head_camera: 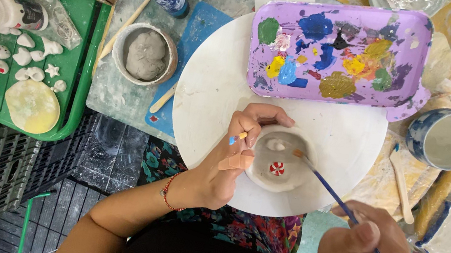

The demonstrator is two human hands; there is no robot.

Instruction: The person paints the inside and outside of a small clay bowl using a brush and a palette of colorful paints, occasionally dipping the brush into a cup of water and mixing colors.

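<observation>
White clay takes colour on a round white board [215,81]: the left hand [232,158] curls around the rim of a small pale bowl [281,161] resting on the board, a second small brush [237,138] tucked between its fingers. The right hand [364,250] pinches a thin blue-handled paintbrush [346,212], its tip touching the bowl's inner rim above a red-and-white swirl. Just beyond the bowl lies a purple tray [338,50] smeared with paints; a cup of cloudy water [448,140] stands to the right.
</observation>
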